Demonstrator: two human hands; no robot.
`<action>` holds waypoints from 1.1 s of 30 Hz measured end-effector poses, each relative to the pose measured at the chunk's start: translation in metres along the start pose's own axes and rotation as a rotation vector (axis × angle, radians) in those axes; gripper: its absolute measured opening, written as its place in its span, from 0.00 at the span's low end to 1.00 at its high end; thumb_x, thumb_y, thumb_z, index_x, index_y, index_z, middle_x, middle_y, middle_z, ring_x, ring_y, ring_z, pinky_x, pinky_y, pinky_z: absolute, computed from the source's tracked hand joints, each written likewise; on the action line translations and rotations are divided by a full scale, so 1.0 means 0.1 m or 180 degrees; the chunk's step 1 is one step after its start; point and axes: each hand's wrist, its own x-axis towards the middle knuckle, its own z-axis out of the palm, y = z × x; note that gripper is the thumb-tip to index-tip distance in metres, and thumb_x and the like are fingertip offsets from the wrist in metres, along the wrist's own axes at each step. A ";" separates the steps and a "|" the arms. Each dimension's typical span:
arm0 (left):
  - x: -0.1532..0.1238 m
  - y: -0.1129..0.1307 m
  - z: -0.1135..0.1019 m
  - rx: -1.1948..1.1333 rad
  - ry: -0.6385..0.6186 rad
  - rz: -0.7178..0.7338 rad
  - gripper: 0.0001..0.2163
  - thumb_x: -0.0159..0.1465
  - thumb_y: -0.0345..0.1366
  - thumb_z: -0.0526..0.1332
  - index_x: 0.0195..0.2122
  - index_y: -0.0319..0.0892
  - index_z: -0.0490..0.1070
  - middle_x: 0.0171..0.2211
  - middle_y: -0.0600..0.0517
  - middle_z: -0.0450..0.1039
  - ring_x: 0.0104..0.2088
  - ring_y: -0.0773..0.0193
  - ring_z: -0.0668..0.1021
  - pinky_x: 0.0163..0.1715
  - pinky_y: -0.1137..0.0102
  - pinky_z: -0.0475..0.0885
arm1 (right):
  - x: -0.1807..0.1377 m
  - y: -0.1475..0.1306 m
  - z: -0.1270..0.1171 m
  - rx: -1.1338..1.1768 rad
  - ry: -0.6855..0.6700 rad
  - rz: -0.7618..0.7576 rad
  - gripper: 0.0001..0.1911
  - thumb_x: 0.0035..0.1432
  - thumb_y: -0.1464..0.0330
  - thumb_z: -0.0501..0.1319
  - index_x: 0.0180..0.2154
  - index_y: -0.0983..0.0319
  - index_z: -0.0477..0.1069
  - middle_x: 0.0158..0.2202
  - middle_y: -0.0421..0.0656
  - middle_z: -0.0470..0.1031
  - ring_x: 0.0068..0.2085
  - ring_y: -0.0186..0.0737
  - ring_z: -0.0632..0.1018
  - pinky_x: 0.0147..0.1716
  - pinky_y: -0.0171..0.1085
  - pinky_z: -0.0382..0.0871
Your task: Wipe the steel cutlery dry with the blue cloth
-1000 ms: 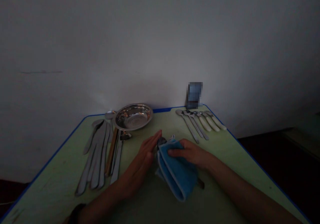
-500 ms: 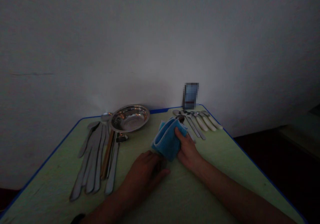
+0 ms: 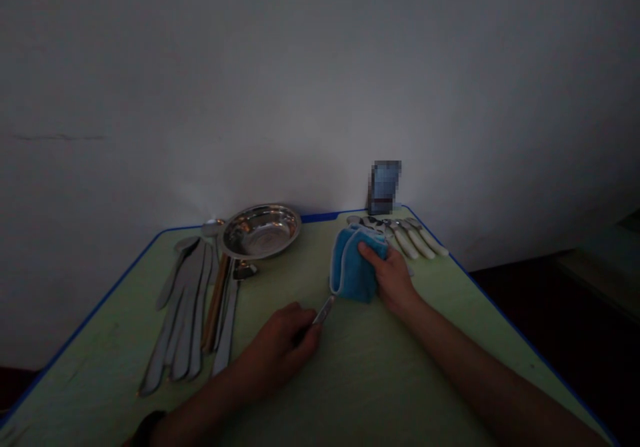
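Note:
My right hand (image 3: 395,275) is closed on a folded blue cloth (image 3: 357,270) with pale edging, its thumb on the near face. Between the fingers and thumb of my left hand (image 3: 287,340) is a piece of metal cutlery (image 3: 324,310). A short shiny length of it runs from my fingers to the lower left edge of the cloth. Its far end is hidden there, so its kind does not show. Behind the cloth and my right hand lie several spoons, some with thick cream handles (image 3: 411,242); the cloth partly covers them.
A shiny steel bowl (image 3: 261,255) stands at the back, left of centre. Left of it lie several long-handled metal utensils (image 3: 183,334) and brown sticks (image 3: 216,307). A blurred-out upright device (image 3: 385,187) leans on the wall behind the blue-edged green table (image 3: 100,354).
The cloth and my right hand have shifted right. My left hand has moved slightly left and down, and a shiny length of cutlery now shows between it and the cloth.

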 end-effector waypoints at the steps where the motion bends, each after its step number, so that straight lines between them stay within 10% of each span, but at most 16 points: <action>1: 0.00 -0.01 -0.01 -0.0051 -0.0063 0.0025 0.14 0.63 0.35 0.47 0.22 0.41 0.63 0.23 0.55 0.62 0.25 0.66 0.70 0.25 0.73 0.63 | 0.01 -0.01 -0.02 -0.0077 0.0040 -0.0096 0.17 0.42 0.61 0.66 0.36 0.61 0.72 0.34 0.41 0.78 0.35 0.41 0.77 0.41 0.42 0.69; 14: 0.01 0.01 -0.04 -0.0298 -0.0313 -0.0290 0.16 0.66 0.40 0.44 0.26 0.41 0.64 0.27 0.54 0.64 0.29 0.66 0.70 0.32 0.72 0.66 | -0.07 -0.04 0.02 0.0879 -0.0392 0.1151 0.12 0.38 0.75 0.63 0.31 0.62 0.72 0.27 0.39 0.79 0.30 0.41 0.78 0.38 0.42 0.71; 33: 0.00 -0.02 -0.01 -0.0415 -0.0294 -0.0288 0.16 0.65 0.41 0.44 0.26 0.41 0.63 0.26 0.55 0.63 0.28 0.65 0.70 0.31 0.71 0.64 | 0.00 0.05 0.04 0.0907 -0.0176 0.0630 0.16 0.45 0.61 0.65 0.37 0.60 0.72 0.33 0.42 0.79 0.39 0.43 0.77 0.42 0.44 0.70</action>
